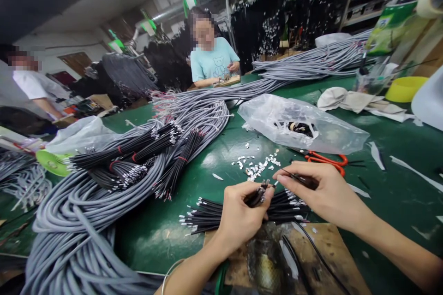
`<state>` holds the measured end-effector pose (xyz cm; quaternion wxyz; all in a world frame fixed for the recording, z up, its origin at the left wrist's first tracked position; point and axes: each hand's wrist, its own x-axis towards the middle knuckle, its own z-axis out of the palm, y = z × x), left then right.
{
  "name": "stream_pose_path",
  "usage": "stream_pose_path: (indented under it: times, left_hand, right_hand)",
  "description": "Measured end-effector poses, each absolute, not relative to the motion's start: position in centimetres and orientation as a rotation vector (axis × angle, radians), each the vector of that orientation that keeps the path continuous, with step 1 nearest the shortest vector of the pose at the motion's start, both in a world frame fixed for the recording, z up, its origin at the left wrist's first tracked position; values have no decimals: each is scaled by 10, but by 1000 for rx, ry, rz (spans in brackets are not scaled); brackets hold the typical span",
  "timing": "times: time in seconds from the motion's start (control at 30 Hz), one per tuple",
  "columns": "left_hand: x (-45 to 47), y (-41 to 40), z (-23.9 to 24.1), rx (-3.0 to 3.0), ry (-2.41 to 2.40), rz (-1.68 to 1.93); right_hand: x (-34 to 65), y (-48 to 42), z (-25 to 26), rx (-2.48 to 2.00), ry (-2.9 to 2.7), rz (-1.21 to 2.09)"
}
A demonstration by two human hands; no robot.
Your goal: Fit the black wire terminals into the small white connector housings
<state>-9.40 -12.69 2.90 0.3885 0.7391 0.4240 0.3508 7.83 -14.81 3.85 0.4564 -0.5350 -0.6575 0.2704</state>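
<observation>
My left hand (240, 214) is closed around a small bunch of short black wires (256, 195), their ends pointing up and right. My right hand (320, 193) pinches a thin black wire (296, 178) just right of that bunch, fingertips nearly touching the left hand. Under both hands lies a loose pile of black wires with white tips (221, 214) on the green table (214, 156). Small white connector pieces (258, 166) are scattered just beyond my hands.
Thick coils of grey cable (104, 207) and tied black wire bundles (138, 156) fill the left. A clear plastic bag (304, 124), orange-handled scissors (327, 160), a wooden board (321, 258), rags and a yellow bowl (404, 88) lie right. Two other people sit at the far side.
</observation>
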Motion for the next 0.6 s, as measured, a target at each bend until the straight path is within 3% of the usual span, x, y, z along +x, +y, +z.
stream_pose_path:
  times: [0.2,0.6]
  left_hand:
    - [-95,-125,24,1546,1094,978]
    - [-94,-124,32,1671,1127,1061]
  right_hand:
    - [73,-151,35,-1282,-1572,594]
    - [65,-158,28,-1090,-1636,433]
